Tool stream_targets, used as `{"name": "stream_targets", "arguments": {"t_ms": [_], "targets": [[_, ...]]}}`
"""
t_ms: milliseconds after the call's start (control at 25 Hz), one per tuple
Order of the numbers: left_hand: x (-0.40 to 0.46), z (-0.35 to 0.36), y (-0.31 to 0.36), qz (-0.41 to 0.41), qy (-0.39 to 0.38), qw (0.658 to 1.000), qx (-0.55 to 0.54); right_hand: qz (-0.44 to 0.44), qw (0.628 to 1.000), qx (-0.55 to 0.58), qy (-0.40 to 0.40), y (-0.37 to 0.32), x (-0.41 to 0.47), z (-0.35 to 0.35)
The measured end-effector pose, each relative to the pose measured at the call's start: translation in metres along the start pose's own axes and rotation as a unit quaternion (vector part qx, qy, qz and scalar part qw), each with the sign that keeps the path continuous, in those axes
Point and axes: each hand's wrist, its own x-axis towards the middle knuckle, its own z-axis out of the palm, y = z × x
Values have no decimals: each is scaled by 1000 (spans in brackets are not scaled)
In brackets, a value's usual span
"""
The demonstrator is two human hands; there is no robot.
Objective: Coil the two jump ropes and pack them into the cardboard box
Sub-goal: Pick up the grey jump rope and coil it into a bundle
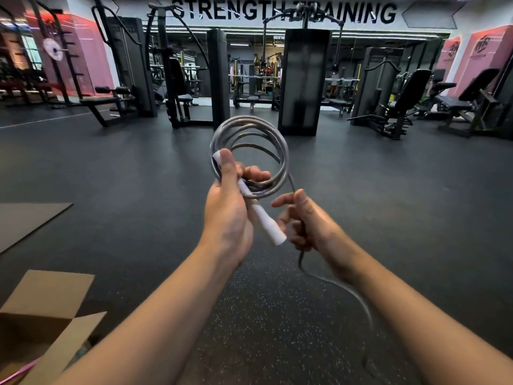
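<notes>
1. Holding the coil up at chest height: left hand (226,207) is clamped around the stacked loops of the grey jump rope (249,151) plus its white handle (266,220), thumb pinning them so nothing springs open.
2. Right hand (308,220), at about 4 o'clock from the coil, is curled round the loose tail, probably feeding it in for the next loop.
3. Cardboard box (47,309) sits open on the floor at 8 o'clock, handy for dropping it in.
4. Hard to see: the tail blurs out at the bottom edge, the second handle is out of sight, and only a pink sliver (19,372) shows in the box, maybe the other rope.
</notes>
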Motion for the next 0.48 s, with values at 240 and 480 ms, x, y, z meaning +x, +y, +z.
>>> {"name": "stream_targets", "arguments": {"t_ms": [240,480], "targets": [[-19,3,-20,-3,21,995,97,-114,969,194,97,-12,-7,55],[-25,1,-22,-2,7,997,79,-106,969,199,98,-16,-2,42]]}}
